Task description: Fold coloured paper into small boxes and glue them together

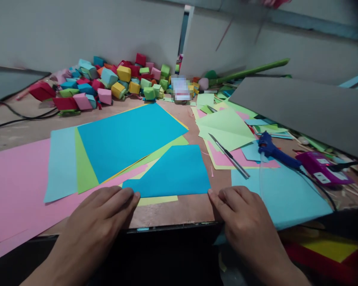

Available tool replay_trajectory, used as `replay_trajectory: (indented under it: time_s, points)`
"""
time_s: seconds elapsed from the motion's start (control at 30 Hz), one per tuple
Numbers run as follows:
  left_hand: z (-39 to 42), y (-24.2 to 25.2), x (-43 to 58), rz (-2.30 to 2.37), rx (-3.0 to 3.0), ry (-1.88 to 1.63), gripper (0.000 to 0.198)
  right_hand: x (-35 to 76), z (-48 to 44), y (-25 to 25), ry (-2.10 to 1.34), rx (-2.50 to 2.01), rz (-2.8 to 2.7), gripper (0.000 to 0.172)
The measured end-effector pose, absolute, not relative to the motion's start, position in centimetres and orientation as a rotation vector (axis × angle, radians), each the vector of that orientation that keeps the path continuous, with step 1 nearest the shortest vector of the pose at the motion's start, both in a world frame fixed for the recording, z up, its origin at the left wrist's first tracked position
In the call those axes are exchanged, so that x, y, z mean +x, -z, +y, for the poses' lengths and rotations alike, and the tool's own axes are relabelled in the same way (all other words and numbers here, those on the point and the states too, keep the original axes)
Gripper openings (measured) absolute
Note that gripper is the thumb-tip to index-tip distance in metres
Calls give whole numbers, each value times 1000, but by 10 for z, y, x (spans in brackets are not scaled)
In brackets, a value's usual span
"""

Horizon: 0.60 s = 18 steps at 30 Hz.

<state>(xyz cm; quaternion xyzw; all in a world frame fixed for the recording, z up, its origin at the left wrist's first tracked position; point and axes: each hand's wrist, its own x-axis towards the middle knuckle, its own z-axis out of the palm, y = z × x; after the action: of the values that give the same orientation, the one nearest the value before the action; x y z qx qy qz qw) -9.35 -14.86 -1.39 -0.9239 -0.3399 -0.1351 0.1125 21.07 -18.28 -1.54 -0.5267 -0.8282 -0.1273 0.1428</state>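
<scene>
The left hand [107, 216] lies palm down at the near edge of the table [179, 208], fingers stretched out and loosely together, gripping nothing; its fingertips [133, 194] rest at the lower left corner of a small blue sheet [170, 171]. The right hand [246, 222] mirrors it, also flat and uncurled, with its fingertips [213, 194] touching the sheet's lower right corner. That blue sheet lies flat between the two hands, just ahead of them, on top of a yellow sheet [158, 200] whose edge shows as a thin strip along its near side. Behind it a larger blue sheet [128, 139] lies at an angle over a green sheet [85, 167], a pale blue sheet [61, 163] and a wide pink sheet [18, 186] that reaches the table's left edge. To the right, a craft knife [229, 157] lies slanted across pink and pale green paper, and just beyond it a blue glue gun [274, 151] rests on another pale blue sheet [286, 194], beside a purple device [322, 171] (what it is cannot be made out). A grey board [310, 107] overhangs the right side. Far back by the wall sits a pile of coloured paper cubes [107, 81], well apart from the hands.
</scene>
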Motion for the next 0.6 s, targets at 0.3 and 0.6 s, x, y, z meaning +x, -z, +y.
replay_trajectory:
  time_s: [0.3,0.6]
  points:
    - [-172,27,-117,-1128,-2658,283,47,214,-180,17,373,-1501,-2414,38]
    - [-176,31,-128,-1194,-2643,318,54,217,-179,18,365,-1479,-2425,40]
